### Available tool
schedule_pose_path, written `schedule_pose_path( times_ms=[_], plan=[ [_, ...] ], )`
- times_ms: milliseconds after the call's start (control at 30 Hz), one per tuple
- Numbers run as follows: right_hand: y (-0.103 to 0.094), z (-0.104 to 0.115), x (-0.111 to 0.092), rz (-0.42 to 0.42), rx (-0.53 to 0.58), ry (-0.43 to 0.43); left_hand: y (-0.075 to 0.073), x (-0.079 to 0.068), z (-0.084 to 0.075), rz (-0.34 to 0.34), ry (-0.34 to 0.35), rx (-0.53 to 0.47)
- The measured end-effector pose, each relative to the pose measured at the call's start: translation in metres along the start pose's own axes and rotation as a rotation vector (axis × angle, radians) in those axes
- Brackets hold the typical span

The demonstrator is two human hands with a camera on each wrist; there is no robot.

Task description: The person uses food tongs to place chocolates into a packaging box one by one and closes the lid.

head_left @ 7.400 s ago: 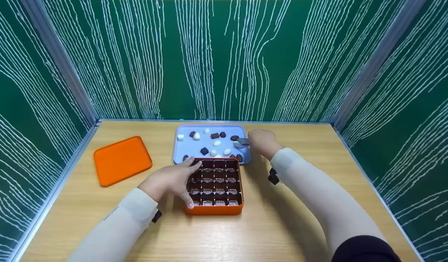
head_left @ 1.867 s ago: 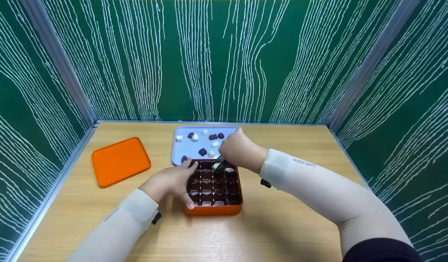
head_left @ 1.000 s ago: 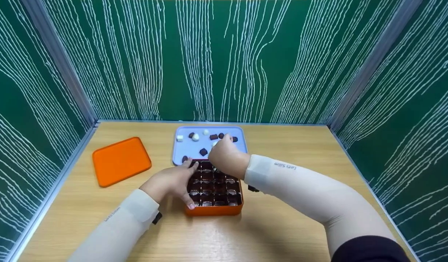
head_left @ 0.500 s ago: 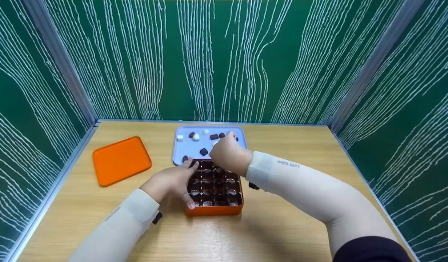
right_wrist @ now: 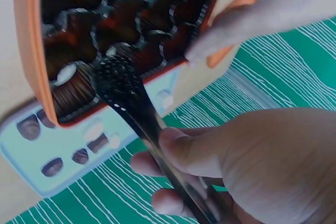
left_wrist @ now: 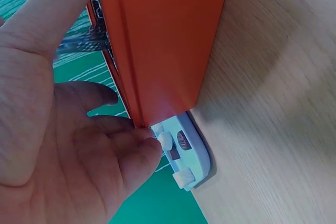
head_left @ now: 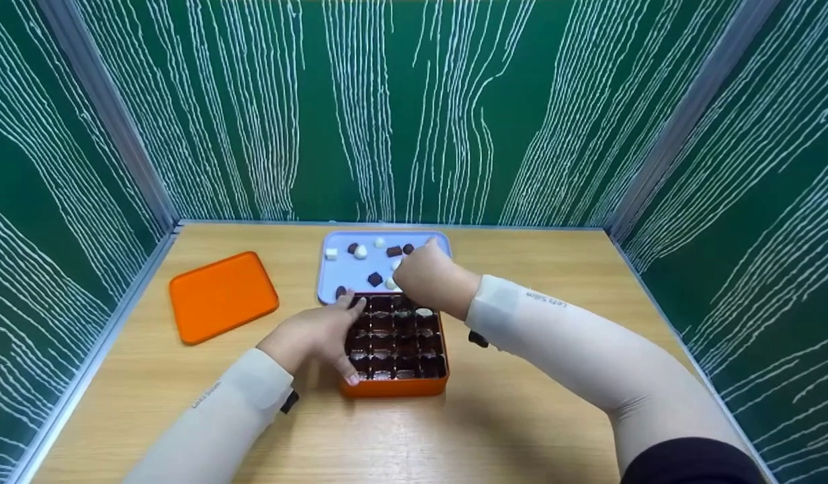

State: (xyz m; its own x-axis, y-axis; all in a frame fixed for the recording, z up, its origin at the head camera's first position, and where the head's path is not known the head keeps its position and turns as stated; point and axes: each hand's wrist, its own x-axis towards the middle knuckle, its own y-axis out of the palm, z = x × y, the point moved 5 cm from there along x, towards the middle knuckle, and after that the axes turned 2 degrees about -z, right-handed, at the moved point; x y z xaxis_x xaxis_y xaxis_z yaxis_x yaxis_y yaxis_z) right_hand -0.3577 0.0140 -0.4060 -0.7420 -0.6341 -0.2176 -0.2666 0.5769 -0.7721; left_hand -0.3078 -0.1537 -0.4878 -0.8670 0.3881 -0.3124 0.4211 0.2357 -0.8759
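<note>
My left hand [head_left: 313, 335] grips the left side of an orange box [head_left: 397, 388], thumb at the front rim and fingers at the back corner. A dark brown compartment insert [head_left: 382, 343] fills the box. My right hand [head_left: 433, 274] holds serving tongs [right_wrist: 139, 106] over the box's back row. In the right wrist view the tongs' perforated tip reaches into a compartment, with a bit of white [right_wrist: 111, 51] just visible behind it. One white chocolate [head_left: 424, 312] sits in the back right compartment.
Behind the box lies a pale blue tray [head_left: 333, 272] with several dark and white chocolates, partly covered by my right hand. An orange lid [head_left: 224, 297] rests on the wooden table [head_left: 266, 437] at the left. Green panels [head_left: 360, 134] stand around the table.
My right hand came from the tray's right side to the box with the tongs, then shifted slightly right and back. A white chocolate now sits in the box. My left hand stays put.
</note>
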Motion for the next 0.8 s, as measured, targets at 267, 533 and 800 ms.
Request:
schedule_pose_path(
  times_ms=[267, 533, 800],
  plan=[
    [0.004, 0.005, 0.003, 0.019, -0.011, -0.012, 0.001, 0.001, -0.001, 0.0, -0.004, -0.007],
    [-0.005, -0.036, -0.004, 0.059, 0.071, 0.046, 0.0, -0.001, -0.002, 0.001, -0.007, -0.005],
    [0.017, -0.064, 0.01, 0.04, 0.147, 0.169, 0.001, 0.0, -0.001, 0.005, -0.006, -0.016]
  ],
)
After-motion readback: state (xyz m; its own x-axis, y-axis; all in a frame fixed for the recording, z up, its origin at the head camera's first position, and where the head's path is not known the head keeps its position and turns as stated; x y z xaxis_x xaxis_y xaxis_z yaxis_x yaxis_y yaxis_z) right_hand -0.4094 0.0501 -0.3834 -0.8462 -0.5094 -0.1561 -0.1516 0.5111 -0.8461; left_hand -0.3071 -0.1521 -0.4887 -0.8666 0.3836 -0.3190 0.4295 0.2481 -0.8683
